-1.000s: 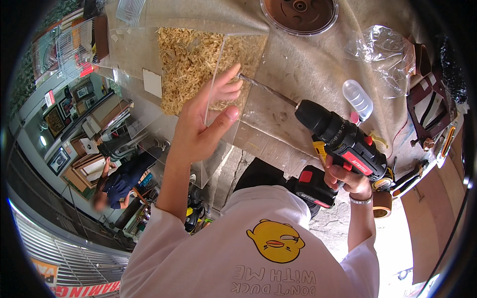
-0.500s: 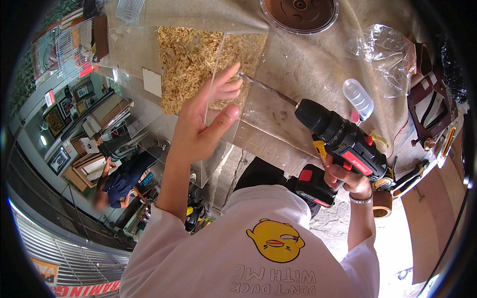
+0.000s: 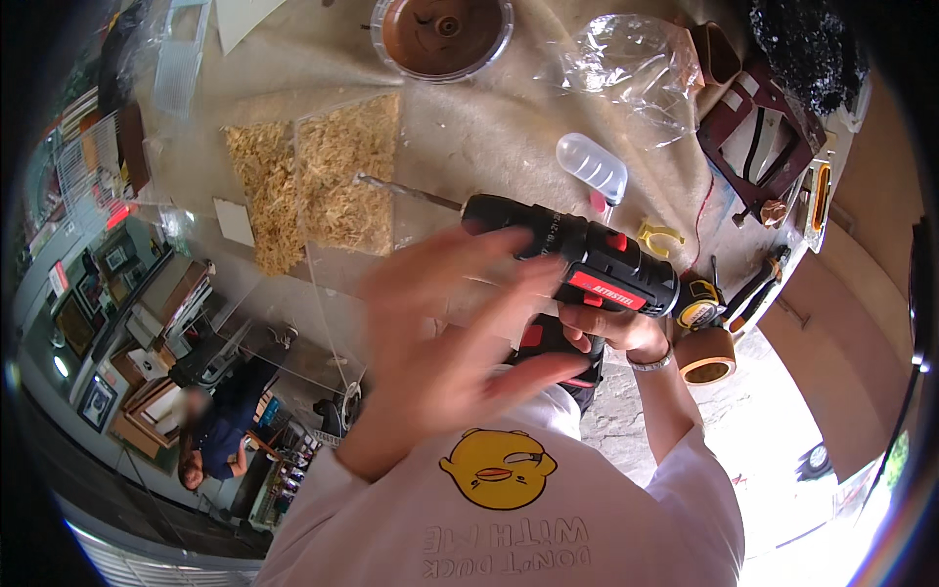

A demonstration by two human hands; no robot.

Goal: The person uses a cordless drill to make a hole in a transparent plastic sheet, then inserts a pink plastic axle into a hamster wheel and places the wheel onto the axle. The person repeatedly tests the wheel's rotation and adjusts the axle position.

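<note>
My right hand [image 3: 626, 331] is wrapped around the grip of a black and red cordless drill [image 3: 626, 256], a bracelet on its wrist. The long drill bit [image 3: 416, 192] points left, its tip in front of a clear panel [image 3: 311, 256] with wood shavings [image 3: 347, 171] behind or inside it. In front of the drill's chuck, my left hand [image 3: 445, 323] is blurred by motion, fingers stretched and thumb apart, with nothing visible in it. It partly covers the drill and its battery; whether it touches them I cannot tell.
A round clear-rimmed brown container [image 3: 445, 29] sits at the far side. Crumpled clear plastic [image 3: 631, 78], a clear bottle [image 3: 592, 166], a tape measure [image 3: 698, 305] and a brown tape roll [image 3: 706, 357] lie to the right. Another person [image 3: 220, 445] is at the left.
My left hand has left the clear panel's edge and moved toward the drill's chuck. The view has shifted, so the table things appear further left; my right hand still grips the drill.
</note>
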